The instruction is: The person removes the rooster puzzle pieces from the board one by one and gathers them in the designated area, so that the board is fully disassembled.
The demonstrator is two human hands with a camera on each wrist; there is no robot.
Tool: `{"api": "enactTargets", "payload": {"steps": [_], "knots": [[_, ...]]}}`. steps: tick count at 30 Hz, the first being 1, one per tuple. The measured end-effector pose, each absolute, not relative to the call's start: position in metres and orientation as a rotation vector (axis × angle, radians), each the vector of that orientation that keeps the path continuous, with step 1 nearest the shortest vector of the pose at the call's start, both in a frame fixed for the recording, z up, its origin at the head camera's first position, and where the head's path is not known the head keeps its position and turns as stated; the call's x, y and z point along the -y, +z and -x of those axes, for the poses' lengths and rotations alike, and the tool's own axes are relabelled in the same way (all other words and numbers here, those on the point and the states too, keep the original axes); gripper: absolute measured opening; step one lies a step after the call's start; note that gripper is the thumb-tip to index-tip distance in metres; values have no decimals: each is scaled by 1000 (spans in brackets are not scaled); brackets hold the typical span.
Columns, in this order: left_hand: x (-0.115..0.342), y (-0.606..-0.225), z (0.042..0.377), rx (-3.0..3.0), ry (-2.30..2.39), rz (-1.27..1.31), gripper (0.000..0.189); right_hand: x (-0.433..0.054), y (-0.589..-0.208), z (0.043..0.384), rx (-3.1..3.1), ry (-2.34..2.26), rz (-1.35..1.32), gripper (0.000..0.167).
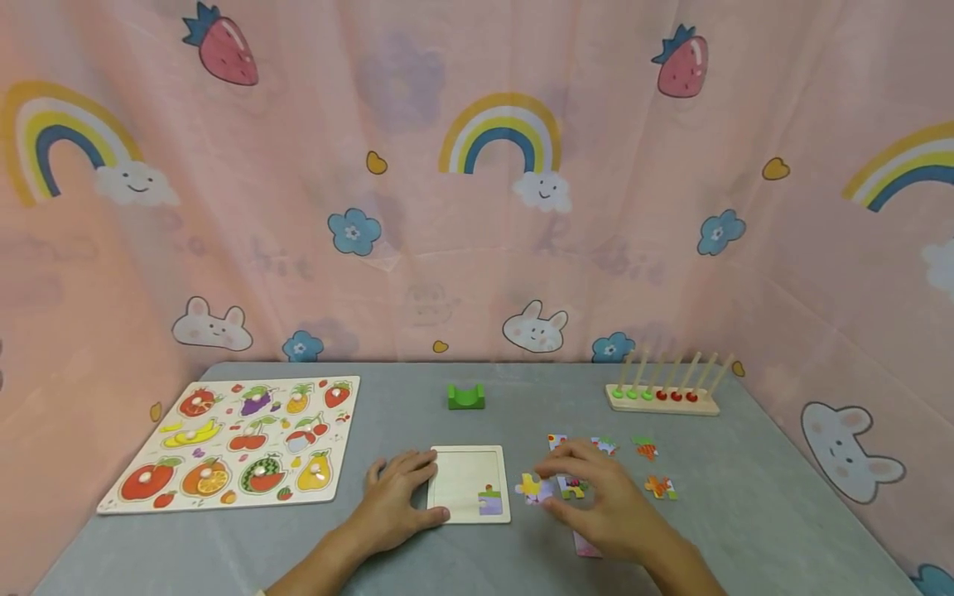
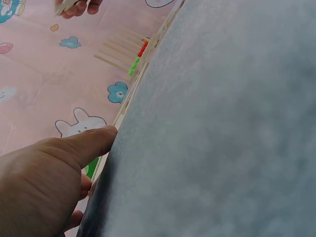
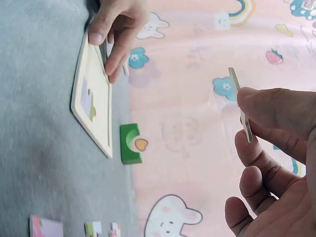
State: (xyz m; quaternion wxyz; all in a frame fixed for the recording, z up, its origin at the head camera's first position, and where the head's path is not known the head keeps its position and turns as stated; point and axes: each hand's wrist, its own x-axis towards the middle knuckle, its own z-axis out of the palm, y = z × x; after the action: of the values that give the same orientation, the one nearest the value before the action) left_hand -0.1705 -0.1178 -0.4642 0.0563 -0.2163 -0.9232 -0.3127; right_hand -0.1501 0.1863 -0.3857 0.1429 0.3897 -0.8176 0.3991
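Note:
My right hand (image 1: 611, 501) pinches a yellow and lilac jigsaw piece (image 1: 532, 490) between thumb and fingers, just right of a shallow wooden puzzle tray (image 1: 455, 488). In the right wrist view the held piece (image 3: 234, 79) is seen edge-on, off the table. One purple and green piece (image 1: 489, 502) lies in the tray's near right corner. My left hand (image 1: 395, 503) rests at the tray's left side, thumb and fingers spread along its rim. In the left wrist view the left thumb (image 2: 94, 140) lies straight against the tray edge.
Several loose jigsaw pieces (image 1: 659, 487) lie around and beyond my right hand, partly hidden by it. A fruit puzzle board (image 1: 224, 447) lies at the left. At the back are a green notched block (image 1: 465, 399) and a pegged rack with beads (image 1: 663, 401), before a pink curtain (image 1: 417, 290).

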Motion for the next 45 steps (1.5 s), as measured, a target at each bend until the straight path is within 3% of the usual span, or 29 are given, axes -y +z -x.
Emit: {"api": "enactTargets", "payload": {"steps": [26, 45], "knots": [[118, -466, 172, 2810, -918, 660, 65, -256, -387, 138, 2357, 1042, -1032, 46], [117, -466, 172, 2811, -913, 653, 65, -290, -409, 136, 2491, 1137, -948, 36]]}}
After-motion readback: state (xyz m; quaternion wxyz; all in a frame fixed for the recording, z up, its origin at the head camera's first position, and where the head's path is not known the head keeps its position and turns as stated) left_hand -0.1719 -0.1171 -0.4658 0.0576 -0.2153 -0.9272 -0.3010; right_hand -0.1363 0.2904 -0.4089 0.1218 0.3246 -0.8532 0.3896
